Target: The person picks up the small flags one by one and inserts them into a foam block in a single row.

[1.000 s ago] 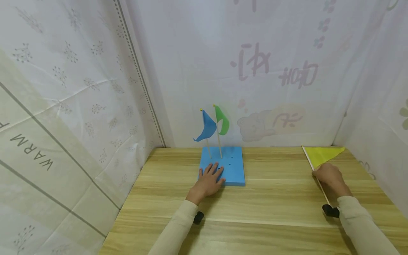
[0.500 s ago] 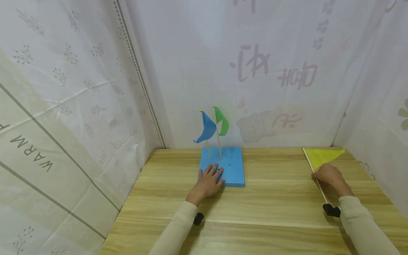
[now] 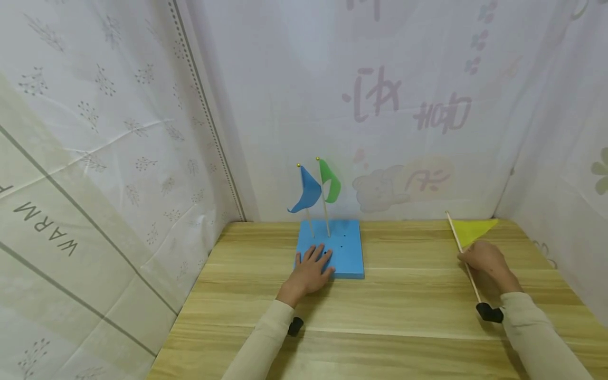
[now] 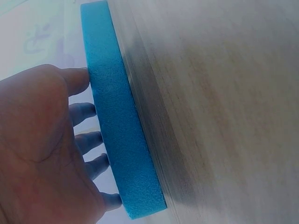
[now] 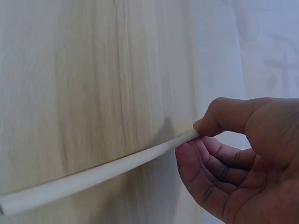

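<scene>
Spread fingers of my left hand (image 3: 310, 272) rest on the near left part of a blue foam board (image 3: 349, 258) with small holes in its top. In the left wrist view the fingertips touch the board's (image 4: 117, 116) upper face. A blue pennant flag (image 3: 309, 191) and a green pennant flag (image 3: 331, 182) stand on thin sticks in the board's far part, leaning slightly left. At the right, my right hand (image 3: 486, 258) pinches the stick of a yellow flag (image 3: 472, 231) just below its cloth. The right wrist view shows thumb and forefinger on the pale stick (image 5: 107, 172).
The wood-grain table (image 3: 404, 311) reaches back to a printed white curtain (image 3: 285, 105), with more curtain hanging along both sides. A small black piece (image 3: 489, 312) sits by the right cuff, another black piece (image 3: 295, 326) by the left cuff.
The yellow flag has shifted slightly left and its top end is raised a little, moving with my right hand. My left hand stays in place on the board.
</scene>
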The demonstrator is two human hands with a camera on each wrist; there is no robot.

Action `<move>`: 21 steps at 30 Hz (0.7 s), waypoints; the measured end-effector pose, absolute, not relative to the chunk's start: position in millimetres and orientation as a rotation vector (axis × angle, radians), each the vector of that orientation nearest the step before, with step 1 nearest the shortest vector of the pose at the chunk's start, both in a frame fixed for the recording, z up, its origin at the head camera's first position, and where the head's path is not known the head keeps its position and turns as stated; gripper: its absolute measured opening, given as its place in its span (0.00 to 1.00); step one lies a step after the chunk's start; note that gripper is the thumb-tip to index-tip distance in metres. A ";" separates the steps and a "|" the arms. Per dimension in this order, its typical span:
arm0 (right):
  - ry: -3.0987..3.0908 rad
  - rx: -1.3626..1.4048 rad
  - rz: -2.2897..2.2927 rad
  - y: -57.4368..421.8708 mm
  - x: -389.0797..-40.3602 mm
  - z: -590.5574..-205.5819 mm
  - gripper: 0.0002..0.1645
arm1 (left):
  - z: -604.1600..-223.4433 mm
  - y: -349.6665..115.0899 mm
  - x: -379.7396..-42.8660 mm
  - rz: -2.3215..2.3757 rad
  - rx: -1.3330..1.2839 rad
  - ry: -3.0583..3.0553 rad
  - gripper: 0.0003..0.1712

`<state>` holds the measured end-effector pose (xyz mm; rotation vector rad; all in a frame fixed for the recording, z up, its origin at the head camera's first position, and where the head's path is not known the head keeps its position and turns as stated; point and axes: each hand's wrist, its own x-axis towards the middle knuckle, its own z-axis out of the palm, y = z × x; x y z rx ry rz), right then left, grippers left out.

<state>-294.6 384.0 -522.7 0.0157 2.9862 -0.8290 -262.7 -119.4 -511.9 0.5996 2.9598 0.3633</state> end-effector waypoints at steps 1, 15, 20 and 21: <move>2.972 0.002 -0.857 379.0 -291.4 -516.8 0.26 | -511.8 -119.4 -262.7 0.369 0.599 2.960 0.35; 2.979 -0.005 -0.961 343.4 -288.2 -496.8 0.21 | -513.0 -119.5 -261.8 0.368 0.598 2.956 0.35; 2.959 -0.016 -1.026 333.8 -290.8 -490.3 0.20 | -513.4 -119.7 -263.3 0.362 0.600 2.959 0.35; 2.956 -0.029 -1.036 332.1 -291.7 -489.3 0.20 | -513.6 -119.6 -263.8 0.357 0.603 2.964 0.35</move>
